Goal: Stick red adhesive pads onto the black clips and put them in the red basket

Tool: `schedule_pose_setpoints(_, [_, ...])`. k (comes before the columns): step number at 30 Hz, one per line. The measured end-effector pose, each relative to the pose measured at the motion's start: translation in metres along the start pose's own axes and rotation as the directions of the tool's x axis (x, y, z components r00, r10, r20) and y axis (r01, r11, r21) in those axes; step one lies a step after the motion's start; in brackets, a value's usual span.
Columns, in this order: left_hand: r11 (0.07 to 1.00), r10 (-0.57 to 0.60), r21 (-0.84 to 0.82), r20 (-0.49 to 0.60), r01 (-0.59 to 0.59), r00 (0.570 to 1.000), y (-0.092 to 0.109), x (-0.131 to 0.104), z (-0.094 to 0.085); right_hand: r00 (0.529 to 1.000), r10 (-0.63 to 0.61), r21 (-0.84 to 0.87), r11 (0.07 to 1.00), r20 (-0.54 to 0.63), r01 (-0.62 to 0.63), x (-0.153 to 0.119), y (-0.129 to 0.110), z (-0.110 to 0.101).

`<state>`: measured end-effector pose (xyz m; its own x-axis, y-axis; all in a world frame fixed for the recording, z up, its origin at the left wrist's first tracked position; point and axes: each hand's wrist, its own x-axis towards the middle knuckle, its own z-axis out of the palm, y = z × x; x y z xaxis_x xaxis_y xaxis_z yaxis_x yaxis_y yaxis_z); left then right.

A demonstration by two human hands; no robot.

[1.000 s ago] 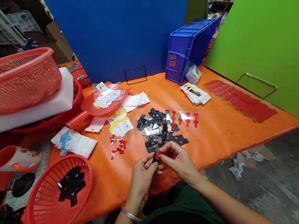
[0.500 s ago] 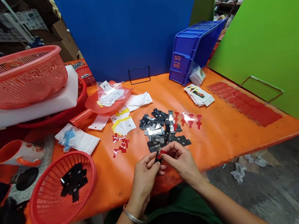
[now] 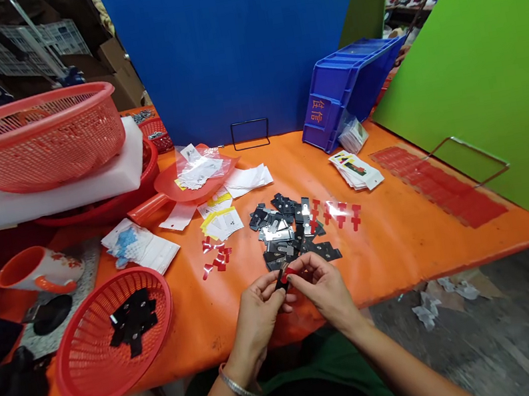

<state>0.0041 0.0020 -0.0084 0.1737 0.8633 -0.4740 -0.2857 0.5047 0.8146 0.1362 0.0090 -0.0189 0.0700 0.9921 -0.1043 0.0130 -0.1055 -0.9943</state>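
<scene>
Near the front edge of the orange table, my left hand pinches a small black flat metal piece. My right hand meets it from the other side, thumb and finger closed on a small red film piece against the black piece. Just beyond my fingers lies a pile of black and silvery metal pieces. Red T-shaped film pieces lie right of the pile, and more red film pieces lie on its left. A red basket at the left holds several black pieces.
A red scoop with bags and cards lies behind the pile. Stacked red baskets and a mug crowd the left. At the right stand a tilted blue bin, cards and a green panel.
The whole view has shifted slightly, so things appear a little further right. Both hands stay together on the black piece, with hardly any finger movement.
</scene>
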Motion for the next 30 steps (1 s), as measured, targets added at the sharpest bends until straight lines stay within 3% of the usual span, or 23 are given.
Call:
schedule_pose_setpoints(18, [1.000,-0.011,0.020,0.017,0.011,1.000,0.0030,-0.0012,-0.0005,0.999,-0.026,-0.026,0.999,-0.023,0.025,-0.0008,0.0019,0.0015])
schedule_pose_setpoints(24, [1.000,-0.004,0.010,-0.021,0.005,1.000,0.0019,-0.0001,0.0006,0.999,-0.025,-0.016,1.000,-0.031,0.024,-0.0010,0.0020,0.0042])
schedule_pose_setpoints(30, [0.997,0.074,0.037,-0.121,-0.070,0.990,-0.0059,0.0040,0.0009,0.998,-0.057,-0.076,0.996,-0.034,0.054,-0.0050,0.0006,0.0077])
